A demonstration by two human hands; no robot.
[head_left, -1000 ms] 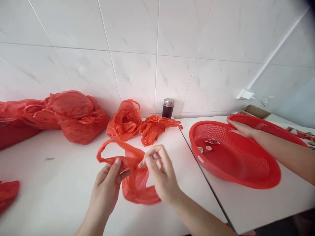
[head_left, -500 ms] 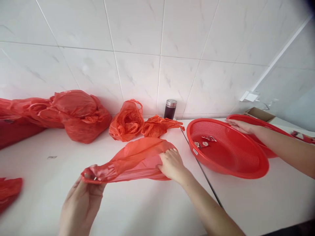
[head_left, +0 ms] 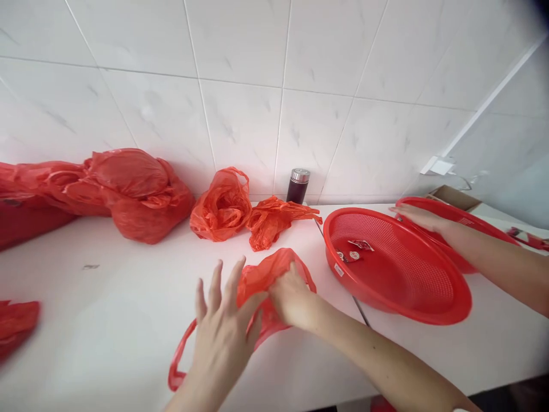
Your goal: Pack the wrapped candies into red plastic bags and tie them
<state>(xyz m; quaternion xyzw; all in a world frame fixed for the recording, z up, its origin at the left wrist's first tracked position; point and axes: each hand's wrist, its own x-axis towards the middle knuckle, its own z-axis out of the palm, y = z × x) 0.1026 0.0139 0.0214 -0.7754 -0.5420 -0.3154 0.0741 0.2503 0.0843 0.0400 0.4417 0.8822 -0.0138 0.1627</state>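
Observation:
A thin red plastic bag [head_left: 268, 274] hangs above the white table in front of me. My right hand [head_left: 294, 297] grips it near its upper right side, with the fingertips partly hidden in the film. My left hand [head_left: 227, 323] is open, fingers spread, just left of the bag and partly in front of it. One loop handle of the bag dangles below and left of that hand. To the right, a large red perforated basket [head_left: 398, 274] is tilted and holds a few small printed packets [head_left: 354, 255]. Another person's hand [head_left: 418, 217] rests at its far rim.
Full red bags [head_left: 146, 194] stand along the tiled wall at left. Crumpled red bags [head_left: 221, 212] and a dark flask [head_left: 298, 186] are at the back. A second red basket [head_left: 472, 220] and a cardboard box [head_left: 454, 199] lie right. A seam crosses the table [head_left: 107, 320].
My left hand has let go of the bag's end and moved right, its fingers spreading. The stretched bag has slackened and its handle now dangles. The basket has tipped slightly further toward me.

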